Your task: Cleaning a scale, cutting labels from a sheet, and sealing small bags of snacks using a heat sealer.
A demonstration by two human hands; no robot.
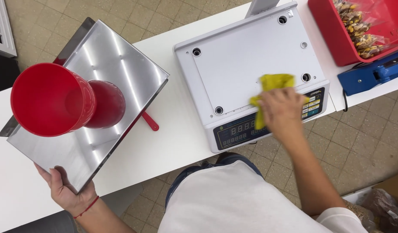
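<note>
My left hand (67, 192) grips the near corner of a shiny steel weighing pan (117, 64), held tilted above the white table (173, 133). A red plastic funnel cup (56, 99) rests on the pan, its mouth facing me. My right hand (281, 111) presses a yellow cloth (274, 84) against the front of a white electronic scale (246, 56), just above its dark display panel (240, 131). The scale's top is bare, with several round mounting holes showing.
A red bin (332, 30) with bags of mixed nuts stands at the far right, beside a blue sealing device (371, 73). A red handle (150, 121) pokes out from under the pan. Tiled floor lies below the table edge. A white vent is at top left.
</note>
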